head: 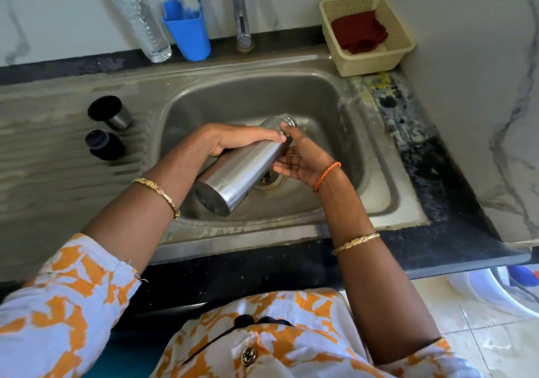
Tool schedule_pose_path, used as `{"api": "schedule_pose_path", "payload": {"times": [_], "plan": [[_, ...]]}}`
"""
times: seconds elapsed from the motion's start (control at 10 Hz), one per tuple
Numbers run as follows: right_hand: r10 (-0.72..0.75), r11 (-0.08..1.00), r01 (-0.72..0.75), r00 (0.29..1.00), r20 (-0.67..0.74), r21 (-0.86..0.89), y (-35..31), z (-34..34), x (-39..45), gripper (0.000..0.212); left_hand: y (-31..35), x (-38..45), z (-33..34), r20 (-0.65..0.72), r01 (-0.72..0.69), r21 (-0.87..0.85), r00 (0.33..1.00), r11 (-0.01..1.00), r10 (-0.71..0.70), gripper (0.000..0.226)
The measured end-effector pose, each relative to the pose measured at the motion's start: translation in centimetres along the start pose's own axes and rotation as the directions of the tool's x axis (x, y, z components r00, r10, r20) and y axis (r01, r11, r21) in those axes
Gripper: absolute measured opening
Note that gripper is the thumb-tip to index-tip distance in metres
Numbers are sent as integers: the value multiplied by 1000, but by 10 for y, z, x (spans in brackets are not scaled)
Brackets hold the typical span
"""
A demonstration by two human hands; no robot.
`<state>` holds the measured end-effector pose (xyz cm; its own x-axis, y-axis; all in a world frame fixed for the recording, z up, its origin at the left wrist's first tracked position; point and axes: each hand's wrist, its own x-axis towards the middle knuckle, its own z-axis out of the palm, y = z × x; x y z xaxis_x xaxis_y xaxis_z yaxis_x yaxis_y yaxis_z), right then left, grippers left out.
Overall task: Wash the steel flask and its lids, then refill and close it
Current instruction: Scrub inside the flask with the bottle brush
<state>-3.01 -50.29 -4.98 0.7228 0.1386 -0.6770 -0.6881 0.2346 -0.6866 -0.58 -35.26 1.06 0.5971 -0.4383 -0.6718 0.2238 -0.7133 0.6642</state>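
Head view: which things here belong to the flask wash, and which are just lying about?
Job: steel flask, held over the sink by both hands, left, right; cup lid; black stopper; tap.

Lying about: plastic bottle; blue holder; basket with red cloth.

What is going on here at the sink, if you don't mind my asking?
A person is holding the steel flask tilted over the sink, mouth pointing away. The left hand grips its upper body; the right hand rests open against it near the neck. Its two lids, the cup lid and the stopper, sit on the draining board. The tap shows no water running.
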Motion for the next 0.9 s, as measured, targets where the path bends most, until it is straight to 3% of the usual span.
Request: {"api": "schedule_pose_path", "payload": {"times": [0.1, 0.3, 0.4, 0.5, 0.6, 0.7, 0.8, 0.9], "plan": [[12, 1000, -12, 1000, -4, 3, 0, -1, -1, 69, -7, 10, 0, -37, 37, -161, 998, 986, -43, 24], [22, 1000, -22, 1000, -15, 1, -4, 1, 1, 53, -11, 14, -9, -86, 25, -262, 995, 965, -49, 23], [27, 1000, -27, 999, -22, -10, -7, 4, 4, 47, -13, 11, -16, -66, 62, -296, 994, 953, -85, 37], [27, 999, -28, 999, -20, -30, -8, 6, 4, 46, -18, 10, -23, 3, 150, -294, 988, 944, -156, 67], [34, 999, -34, 999, -17, -23, -7, 6, 6, 46, -22, 12, -25, 3, 88, -408, 996, 909, -94, 57], [22, 1000, -22, 999, -44, -18, -7, 8, 8, 35, -32, 15, -29, 15, 84, -475, 996, 876, -87, 63], [-28, 1000, 27, 994, -102, -8, -7, 12, 11, 24, -38, 15, -29, -43, 100, -449, 990, 888, -133, 63], [-82, 997, 82, 987, -141, -13, -11, 16, 11, 20, -42, 12, -24, -152, 73, -405, 978, 911, -146, 44]]}}
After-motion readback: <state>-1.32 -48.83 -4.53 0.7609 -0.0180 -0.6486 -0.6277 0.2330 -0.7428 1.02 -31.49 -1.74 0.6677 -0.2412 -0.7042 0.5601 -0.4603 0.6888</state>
